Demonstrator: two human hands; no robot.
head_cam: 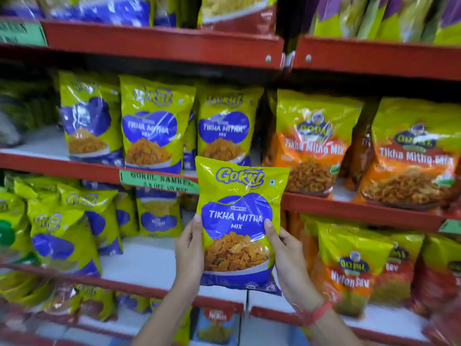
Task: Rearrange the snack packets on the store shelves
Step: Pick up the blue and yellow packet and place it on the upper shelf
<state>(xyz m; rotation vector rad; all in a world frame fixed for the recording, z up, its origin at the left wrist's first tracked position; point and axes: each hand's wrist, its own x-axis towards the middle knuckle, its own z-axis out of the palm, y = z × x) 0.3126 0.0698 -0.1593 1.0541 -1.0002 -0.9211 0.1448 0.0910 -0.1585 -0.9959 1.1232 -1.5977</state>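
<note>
I hold a yellow-green and blue Gokul Tikha Mitha Mix packet (238, 221) upright in front of the shelves, just below the middle shelf's edge. My left hand (189, 250) grips its left side and my right hand (287, 255) grips its right side, thumbs on the front. Behind it, three matching Gokul packets (152, 123) stand in a row on the middle shelf (74, 164).
Orange Gopal Tikha Mitha Mix packets (311, 146) stand on the middle shelf to the right. Below left lie several tilted Gokul packets (62, 228); below right are Gopal Nylon Sev packets (349, 268). A bare white patch of lower shelf (147, 260) shows behind my left hand. A green price label (159, 182) hangs on the red edge.
</note>
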